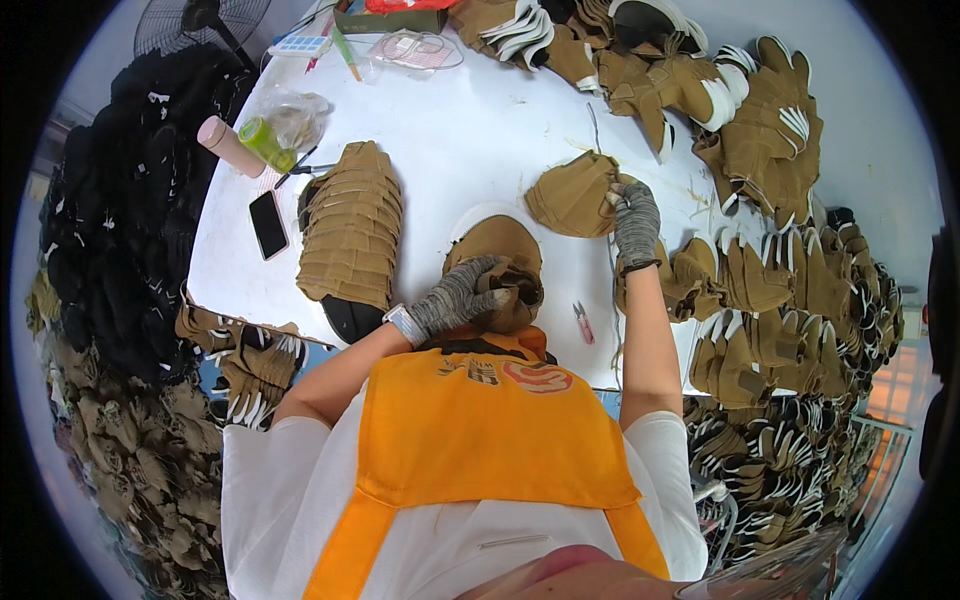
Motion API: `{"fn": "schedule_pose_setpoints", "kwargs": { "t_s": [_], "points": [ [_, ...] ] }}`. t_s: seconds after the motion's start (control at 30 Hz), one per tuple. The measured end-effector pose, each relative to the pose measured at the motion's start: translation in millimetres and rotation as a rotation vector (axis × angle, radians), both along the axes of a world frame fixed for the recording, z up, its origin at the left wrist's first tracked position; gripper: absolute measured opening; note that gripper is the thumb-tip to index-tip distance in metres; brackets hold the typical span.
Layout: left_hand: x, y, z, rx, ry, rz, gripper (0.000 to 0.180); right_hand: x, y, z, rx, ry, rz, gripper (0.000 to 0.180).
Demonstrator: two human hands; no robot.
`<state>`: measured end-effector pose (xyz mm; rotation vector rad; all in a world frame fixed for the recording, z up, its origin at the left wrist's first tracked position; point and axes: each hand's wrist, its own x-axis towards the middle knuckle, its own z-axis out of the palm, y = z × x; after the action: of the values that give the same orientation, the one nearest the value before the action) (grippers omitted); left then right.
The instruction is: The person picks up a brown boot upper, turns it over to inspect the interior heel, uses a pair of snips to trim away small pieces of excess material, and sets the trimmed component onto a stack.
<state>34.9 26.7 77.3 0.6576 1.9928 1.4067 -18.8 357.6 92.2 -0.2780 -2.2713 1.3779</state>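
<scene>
My left hand [462,293], in a grey knit glove, grips the heel end of a tan shoe upper [497,250] that lies on the white table [470,130] close to my body. My right hand [634,215], also gloved, reaches out and pinches the edge of a stack of tan fabric pieces [572,195] further out on the table. A thin thread or cord runs from near that stack up the table. I wear an orange apron over a white shirt.
A tall stack of tan pieces [352,230] lies left of the shoe, with a black phone [268,224] beside it. Small pink snips [583,322] lie near the front edge. Heaps of tan shoe uppers [770,140] crowd the right side. Bottles [265,143] and a fan [200,25] stand far left.
</scene>
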Motion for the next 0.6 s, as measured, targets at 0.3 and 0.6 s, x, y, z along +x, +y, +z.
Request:
{"fn": "schedule_pose_setpoints", "kwargs": {
  "t_s": [0.3, 0.6],
  "points": [
    [-8.1, -3.3, -2.7, 0.029, 0.051, -0.092, 0.077, -5.7, 7.2, -0.5, 0.181, 0.018, -0.124, 0.015],
    [-75.5, 41.4, 33.0, 0.467, -0.227, 0.175, 0.052, 21.6, -22.2, 94.7, -0.423, 0.285, -0.081, 0.022]
  ]
}}
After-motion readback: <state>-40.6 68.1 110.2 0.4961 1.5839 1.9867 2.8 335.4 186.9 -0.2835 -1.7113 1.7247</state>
